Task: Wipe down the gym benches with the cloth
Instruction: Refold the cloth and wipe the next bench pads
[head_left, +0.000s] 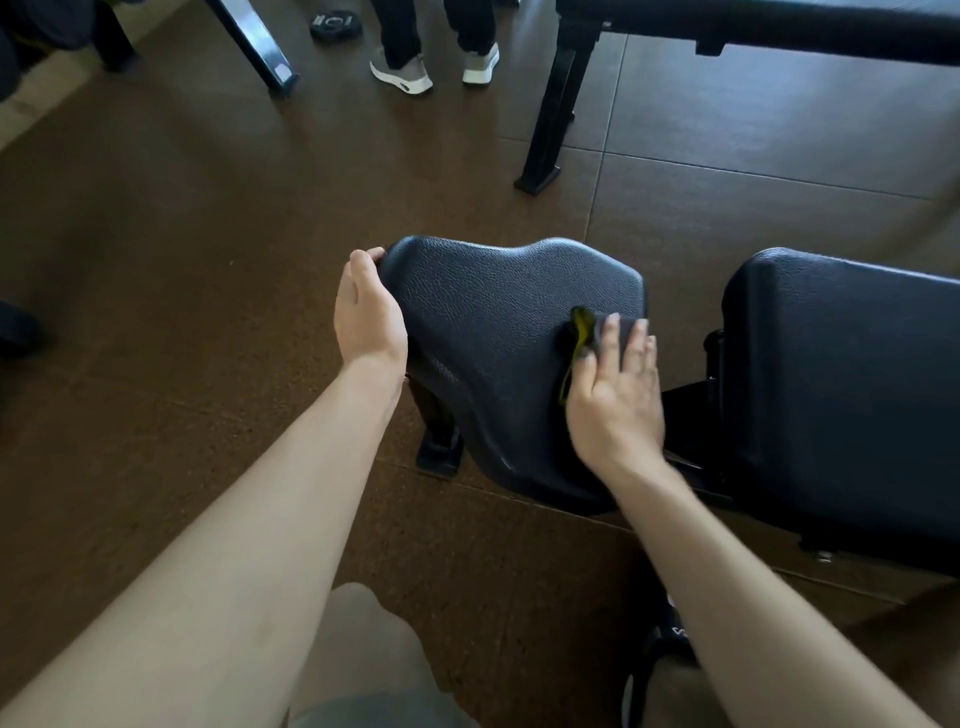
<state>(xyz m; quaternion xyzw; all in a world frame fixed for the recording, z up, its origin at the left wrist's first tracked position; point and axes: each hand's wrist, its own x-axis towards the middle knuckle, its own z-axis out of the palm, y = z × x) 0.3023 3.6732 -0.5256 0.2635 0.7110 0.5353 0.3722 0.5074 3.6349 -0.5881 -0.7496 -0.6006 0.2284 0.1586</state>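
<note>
our left hand (367, 310) curls over the far left corner of the bench seat pad (498, 332), fingers wrapped round its edge and thumb lying along the side. the seat pad is dark and pebbled, wide at the far end and narrowing toward us, so its long axis runs from us away toward the floor beyond. near the pad's right edge our right hand (613, 395) lies flat with fingers straight and slightly spread, pressing the cloth (584, 332) onto the surface; the cloth is grey with a yellow-green edge, bunched under the fingertips. just right, across a gap, sits the back pad (841, 384).
</note>
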